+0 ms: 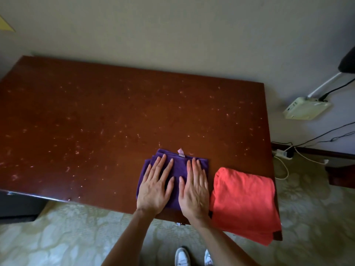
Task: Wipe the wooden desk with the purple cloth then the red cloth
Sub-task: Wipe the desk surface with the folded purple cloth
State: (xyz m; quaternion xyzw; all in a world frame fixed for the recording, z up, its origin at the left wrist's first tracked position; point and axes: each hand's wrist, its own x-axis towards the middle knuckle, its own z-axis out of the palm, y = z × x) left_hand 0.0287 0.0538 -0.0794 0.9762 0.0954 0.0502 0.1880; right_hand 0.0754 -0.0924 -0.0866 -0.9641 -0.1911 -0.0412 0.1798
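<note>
Wooden desk (96, 112), speckled with pale crumbs or lint across the left and middle. Left hand (154, 186) flat on the folded purple cloth (177, 170) near the front edge, fingers straight and spread. Right hand (195, 191) flat beside it on the same cloth, fingers straight, close together. Cloth looks soft, light, likely to bunch: press with palms, don't pinch. Red cloth (245, 204) just right, folded, overhanging the front corner.

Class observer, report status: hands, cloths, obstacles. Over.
Left hand and right hand flat on purple cloth. Red cloth folded alongside, right. Desk speckled, unobstructed.
</note>
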